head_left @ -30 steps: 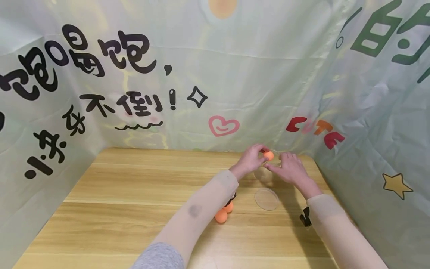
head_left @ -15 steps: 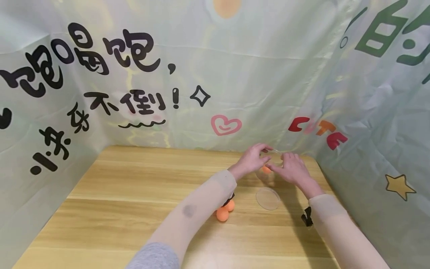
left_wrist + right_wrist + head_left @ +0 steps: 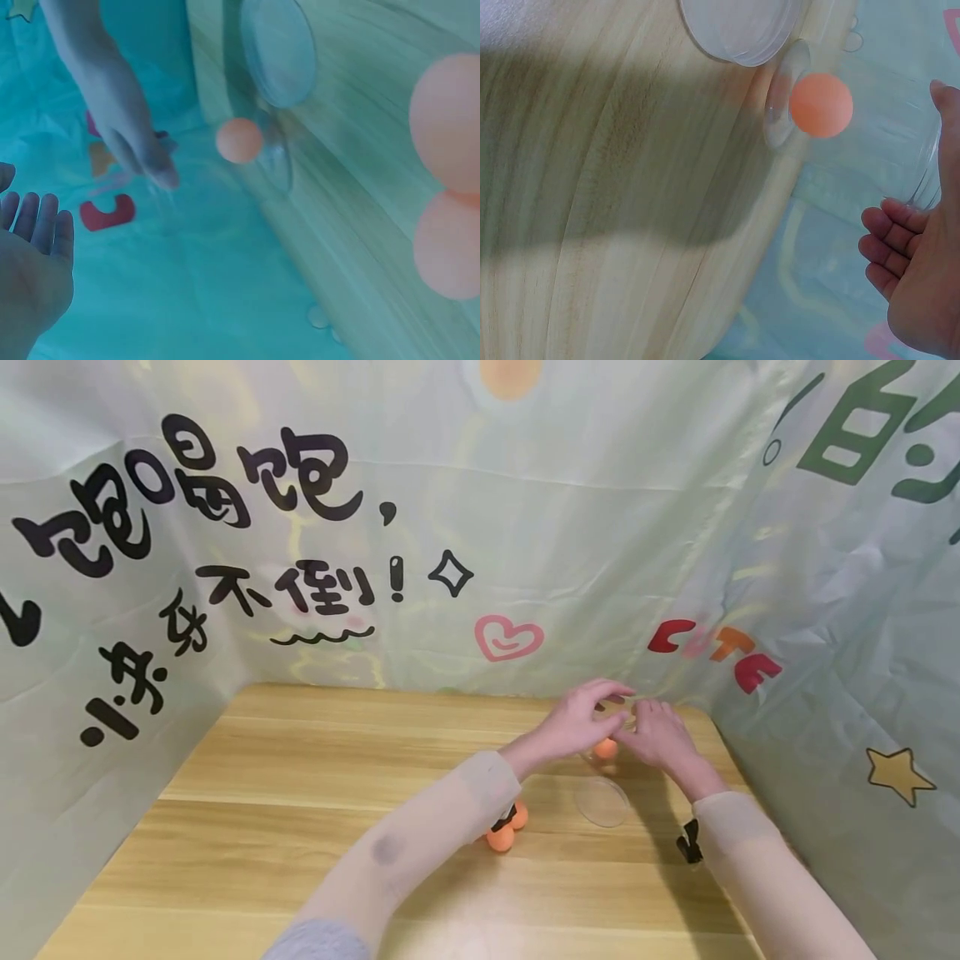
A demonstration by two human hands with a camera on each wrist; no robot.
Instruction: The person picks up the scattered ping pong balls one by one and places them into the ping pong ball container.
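A clear jar (image 3: pixel 874 154) stands upright near the table's back edge, its upper part mostly hidden by the hands in the head view. Low inside it is an orange ball (image 3: pixel 605 749), close to the base in the right wrist view. My right hand (image 3: pixel 662 737) grips the jar near its rim, thumb on one side and fingers curled on the other. My left hand (image 3: pixel 579 720) is at the jar's mouth, its fingers (image 3: pixel 46 221) extended and holding nothing. A clear round lid (image 3: pixel 602 802) lies flat on the table in front of the jar.
Several more orange balls (image 3: pixel 501 838) sit on the wooden table (image 3: pixel 300 843), partly hidden by my left forearm. Printed cloth walls (image 3: pixel 585 552) enclose the table at the back and sides.
My left hand has let go of the orange ball, which has dropped into the jar. The left hand has then shifted slightly right over the mouth; the right hand keeps its grip.
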